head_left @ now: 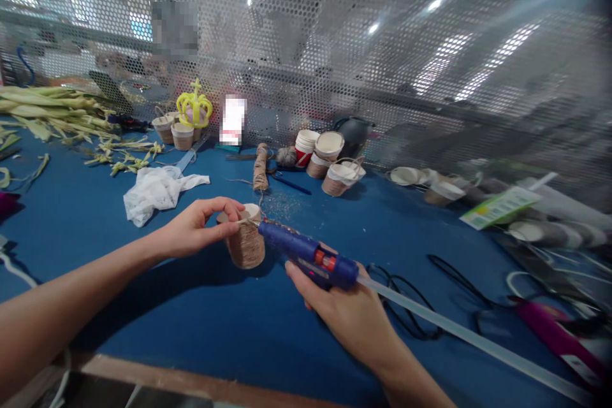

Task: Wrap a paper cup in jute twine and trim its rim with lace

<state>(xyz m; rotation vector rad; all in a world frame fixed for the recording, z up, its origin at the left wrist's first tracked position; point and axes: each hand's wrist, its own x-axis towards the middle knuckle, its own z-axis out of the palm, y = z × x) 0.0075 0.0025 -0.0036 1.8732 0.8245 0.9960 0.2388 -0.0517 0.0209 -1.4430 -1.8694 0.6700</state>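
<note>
There is one glue gun (308, 255) at the centre of the frame, with one glue stick (430, 309) running lower right. One twine-wrapped cup (247, 247) stands at the centre; at least two small twine-wrapped pots (182, 138) sit upper left. There are one yellow crown (194, 108) upper left, one twine bundle (261, 167) upper centre and one crumpled white sheet (153, 192) left of centre.

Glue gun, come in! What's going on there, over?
Right grip: closed on blue glue gun, nozzle by cup. Left grip: pinching twine strand near cup top. Twine roll behind, not blocking.
</note>
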